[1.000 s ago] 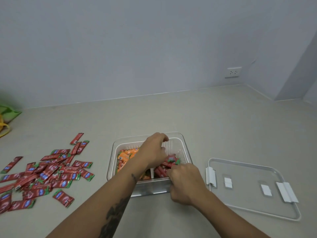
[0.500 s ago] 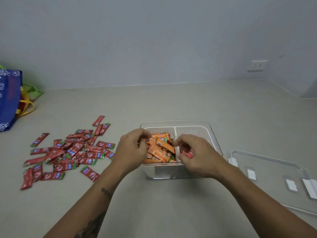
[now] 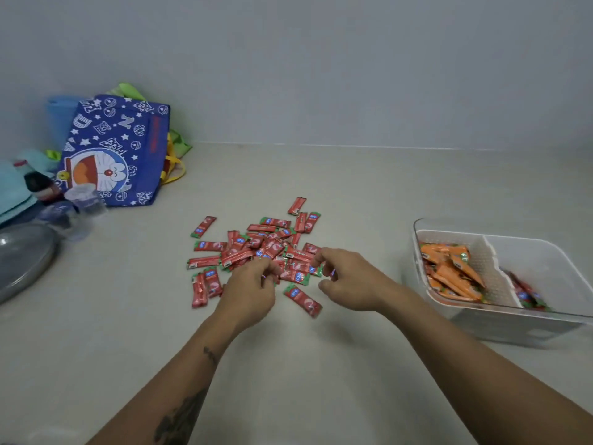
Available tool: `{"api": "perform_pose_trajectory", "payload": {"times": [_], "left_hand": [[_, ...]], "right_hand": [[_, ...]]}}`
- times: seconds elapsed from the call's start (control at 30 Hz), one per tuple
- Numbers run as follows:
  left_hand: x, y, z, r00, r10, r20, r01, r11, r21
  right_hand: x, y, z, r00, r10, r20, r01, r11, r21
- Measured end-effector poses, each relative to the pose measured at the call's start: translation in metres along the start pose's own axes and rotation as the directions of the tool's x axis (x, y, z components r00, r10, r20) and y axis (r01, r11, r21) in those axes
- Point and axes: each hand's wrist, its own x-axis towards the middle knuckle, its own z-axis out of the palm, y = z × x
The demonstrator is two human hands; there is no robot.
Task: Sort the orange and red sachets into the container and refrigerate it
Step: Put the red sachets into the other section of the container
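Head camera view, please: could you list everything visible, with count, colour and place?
red sachets: many, red with green ends, heaped mid-counter
container: one, clear, divided, counter right
orange sachets: many, orange, container's left compartment
red sachets in container: a few, right compartment
tote bag: one, blue with cartoon print, against wall, left
plastic cup: one, clear, before the bag
bottle: one, dark, far left
round lid: one, grey, left edge
left hand: pinching sachets at the heap
right hand: fingers curled at the heap; grip unclear

Beige counter (image 3: 321,364) — sachets (image 3: 256,248), container (image 3: 500,319), bag (image 3: 115,149)
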Motion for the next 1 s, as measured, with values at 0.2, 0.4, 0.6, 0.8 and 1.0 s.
{"api": "perform_pose_trajectory", "payload": {"times": [0.2, 0.4, 0.6, 0.8, 1.0], "left_hand": [[0.004, -0.065, -0.027, 0.984, -0.088, 0.156, 0.061, 0.983, 0.171], [0.011, -0.1, -0.018, 0.948, -0.095, 0.304, -0.059, 0.886, 0.459], [0.016, -0.119, -0.004, 0.963, 0.156, 0.222, -0.232, 0.896, 0.378], [0.037, -0.108, 0.002, 0.972, 0.172, 0.162, -0.21, 0.944, 0.253], [0.056, -0.114, 0.014, 0.947, 0.145, 0.285, -0.271, 0.84, 0.471]], "right_hand": [[0.042, -0.001, 0.071, 0.963, 0.217, 0.158, -0.199, 0.972, -0.124], [0.054, -0.002, 0.111, 0.93, 0.368, 0.017, -0.337, 0.87, -0.36], [0.073, 0.002, 0.099, 0.961, 0.268, -0.063, -0.275, 0.923, -0.27], [0.101, 0.002, 0.1, 0.984, 0.126, -0.13, -0.159, 0.944, -0.29], [0.106, 0.003, 0.122, 0.981, 0.192, -0.024, -0.18, 0.861, -0.475]]}}
